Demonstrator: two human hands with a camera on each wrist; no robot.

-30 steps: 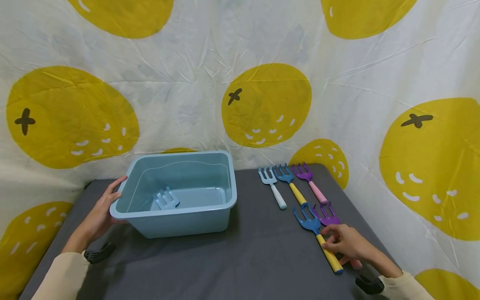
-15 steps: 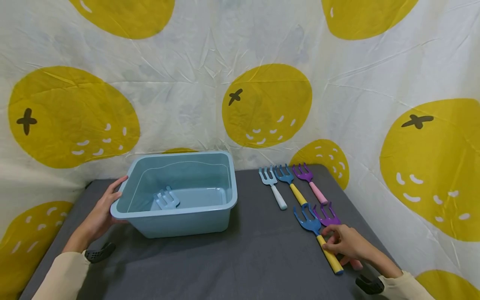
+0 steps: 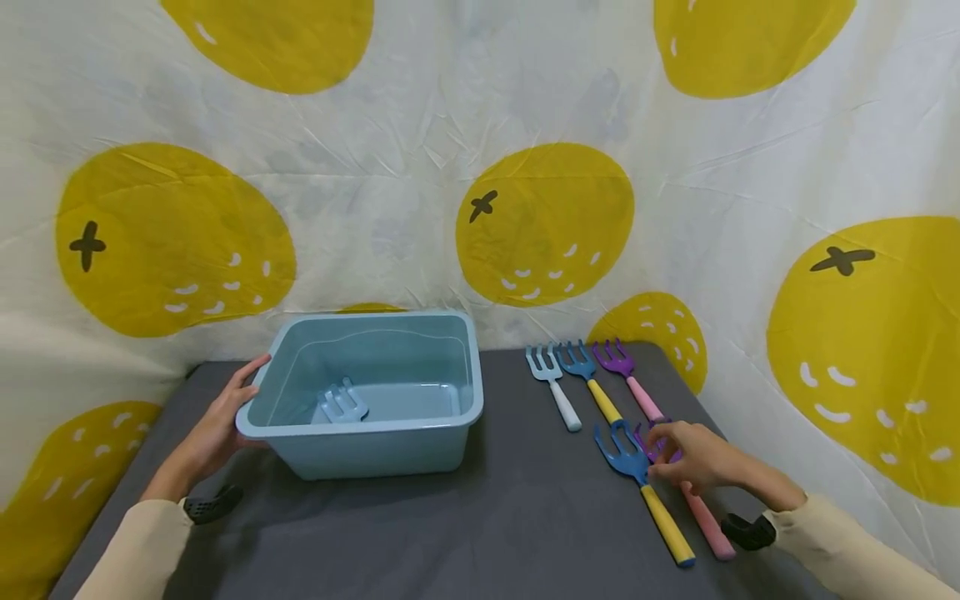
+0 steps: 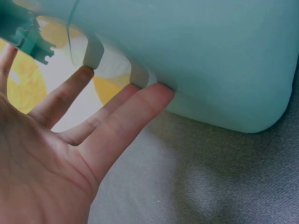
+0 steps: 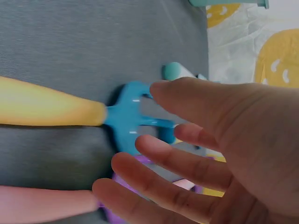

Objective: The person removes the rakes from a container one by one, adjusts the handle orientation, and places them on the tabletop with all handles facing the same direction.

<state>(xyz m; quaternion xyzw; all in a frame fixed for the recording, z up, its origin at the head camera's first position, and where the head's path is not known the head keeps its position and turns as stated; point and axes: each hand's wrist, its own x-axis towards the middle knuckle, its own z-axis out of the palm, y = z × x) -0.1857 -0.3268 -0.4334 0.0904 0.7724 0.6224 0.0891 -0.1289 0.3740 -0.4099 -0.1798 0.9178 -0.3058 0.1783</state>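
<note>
A light blue plastic basin (image 3: 375,454) stands at the left, with a light blue hand fork (image 3: 345,406) lying inside. My left hand (image 3: 213,433) rests against the basin's left side; in the left wrist view its fairly straight fingertips (image 4: 161,92) touch the outer wall. To the right, my right hand (image 3: 693,458) hovers with loosely bent fingers over the heads of two hand forks. One is blue with a yellow handle (image 3: 667,527); beside it lies a purple one with a pink handle (image 3: 708,525), its head partly hidden by the hand. Nothing is between the right thumb and fingers.
Behind these lie a pale blue fork with a white handle (image 3: 564,406), another blue fork with a yellow handle (image 3: 603,400) and another purple fork with a pink handle (image 3: 643,396). A dark grey cloth (image 3: 487,533) covers the table. A lemon-patterned curtain (image 3: 405,233) hangs behind.
My right hand has moved off the near blue fork's yellow handle, forward to the fork heads. The head view has shifted slightly. The left hand stays on the basin.
</note>
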